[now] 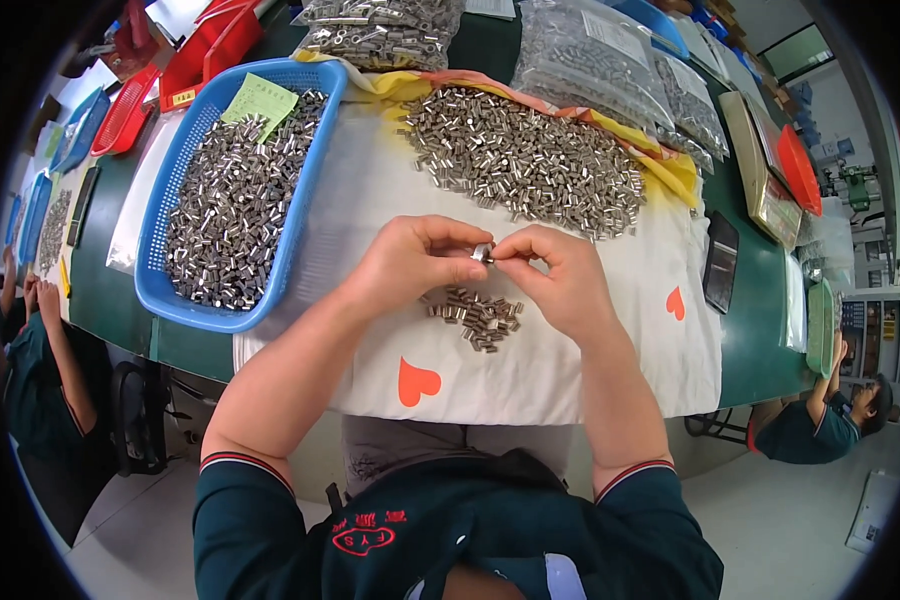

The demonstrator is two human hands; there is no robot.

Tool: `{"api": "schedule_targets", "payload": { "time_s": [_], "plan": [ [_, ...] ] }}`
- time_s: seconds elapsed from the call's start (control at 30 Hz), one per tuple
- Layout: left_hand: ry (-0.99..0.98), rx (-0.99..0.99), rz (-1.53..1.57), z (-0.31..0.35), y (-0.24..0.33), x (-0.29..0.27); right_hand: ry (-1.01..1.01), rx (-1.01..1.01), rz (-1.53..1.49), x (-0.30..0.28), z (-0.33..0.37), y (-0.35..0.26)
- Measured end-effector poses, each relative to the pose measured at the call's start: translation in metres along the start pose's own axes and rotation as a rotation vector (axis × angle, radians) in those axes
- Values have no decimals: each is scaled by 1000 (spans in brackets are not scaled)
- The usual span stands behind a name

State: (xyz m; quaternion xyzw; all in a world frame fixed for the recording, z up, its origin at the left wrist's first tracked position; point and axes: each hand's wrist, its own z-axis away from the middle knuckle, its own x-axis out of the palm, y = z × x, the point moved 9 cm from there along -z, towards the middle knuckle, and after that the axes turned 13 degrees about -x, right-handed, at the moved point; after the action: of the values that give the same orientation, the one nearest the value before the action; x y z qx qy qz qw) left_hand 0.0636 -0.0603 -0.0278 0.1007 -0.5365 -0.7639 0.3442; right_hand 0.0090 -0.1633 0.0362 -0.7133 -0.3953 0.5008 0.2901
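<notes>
Over the white cloth (370, 345), my two hands meet at their fingertips. My left hand (415, 262) pinches a small shiny metal cylinder (481, 252) between thumb and fingers. From the other side, my right hand (555, 268) is closed, with thumb and forefinger at the cylinder's end; whether it grips a separate tiny piece is hidden. Just below the fingers lies a small pile of metal cylinders (478, 318). A much larger heap of similar metal cylinders (530, 160) spreads across the cloth beyond my hands.
At left stands a blue plastic basket (150, 240) full of metal pieces, with a green paper slip (260, 103) on top. Clear bags of metal parts (595, 65) line the back. A dark phone (720, 262) lies at right. People sit at both sides.
</notes>
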Motion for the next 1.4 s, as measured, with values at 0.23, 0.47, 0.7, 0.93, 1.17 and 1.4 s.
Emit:
{"api": "schedule_targets", "payload": {
  "time_s": [0.23,0.47,0.7,0.93,1.17,1.4],
  "plan": [
    [-134,-43,-177,7,-3,18,142,208,-108,-32,3,37],
    [-158,-60,-76,3,-5,15,84,0,527,-30,-5,35],
    [-126,-3,139,0,2,4,27,-59,732,-13,-12,37],
    [-90,-2,96,1,2,1,62,29,470,-17,-8,28],
    [-56,12,46,2,4,-2,-3,-40,-38,4,-4,-7],
    [23,28,9,1,1,-3,111,-341,381,6,0,-31]
  ]
}}
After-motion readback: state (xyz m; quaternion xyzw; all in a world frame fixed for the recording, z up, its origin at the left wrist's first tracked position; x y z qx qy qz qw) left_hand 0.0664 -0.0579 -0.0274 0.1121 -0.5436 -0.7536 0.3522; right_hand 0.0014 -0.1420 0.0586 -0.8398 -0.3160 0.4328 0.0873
